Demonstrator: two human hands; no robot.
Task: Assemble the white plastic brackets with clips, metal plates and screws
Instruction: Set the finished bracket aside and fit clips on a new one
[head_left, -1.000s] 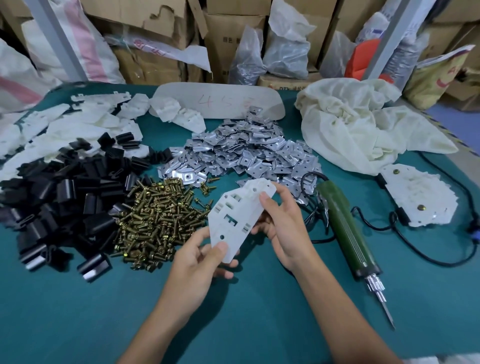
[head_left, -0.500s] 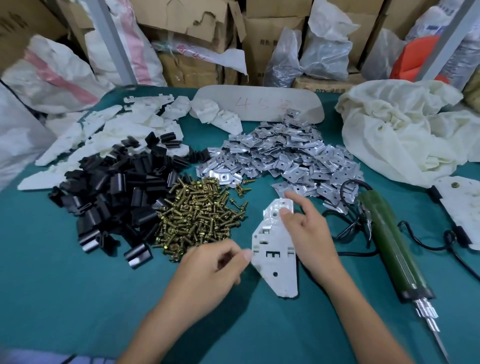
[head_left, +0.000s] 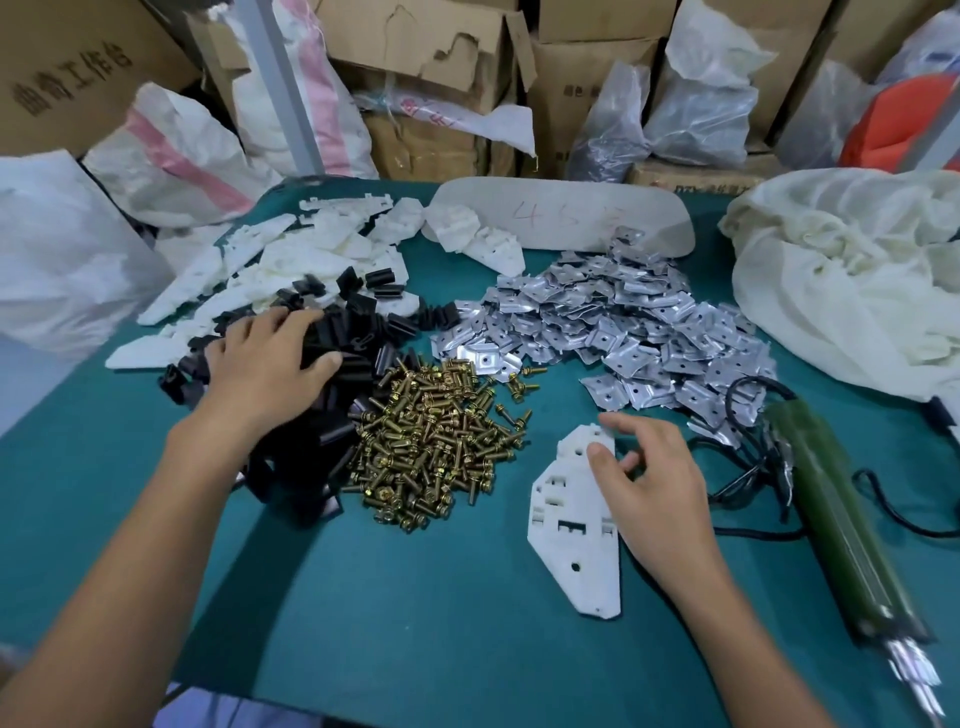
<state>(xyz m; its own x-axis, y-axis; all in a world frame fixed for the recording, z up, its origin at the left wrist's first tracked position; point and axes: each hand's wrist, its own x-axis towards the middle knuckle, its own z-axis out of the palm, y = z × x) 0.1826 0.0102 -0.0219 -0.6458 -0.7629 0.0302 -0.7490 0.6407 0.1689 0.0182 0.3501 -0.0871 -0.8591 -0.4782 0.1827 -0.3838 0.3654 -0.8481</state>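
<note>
A person's two bare forearms reach over a teal surface (head_left: 415, 639) crowded with parts. The left hand (head_left: 265, 364) lies palm down on a heap of black clips (head_left: 363, 348) at the left, its fingers (head_left: 291, 322) fairly straight and slightly spread across the top of the heap, thumb out to the side. The right hand (head_left: 660, 488) is over the upper end of a single white plastic bracket (head_left: 576, 540), which lies flat on the surface in front of the person, just right of a pile of brass-coloured screws (head_left: 436, 447). That hand's fingers are loosely bent and apart, pinching nothing, with the thumb tip against the bracket's top part. Beyond the screws sits a spread of shiny metal plates (head_left: 613, 327). More white brackets (head_left: 291, 265) are heaped behind the clips. A green electric screwdriver (head_left: 841, 525) lies to the right with its black cable, near a crumpled cream cloth bag (head_left: 852, 280). Cardboard boxes (head_left: 431, 62) and sacks stand behind
</note>
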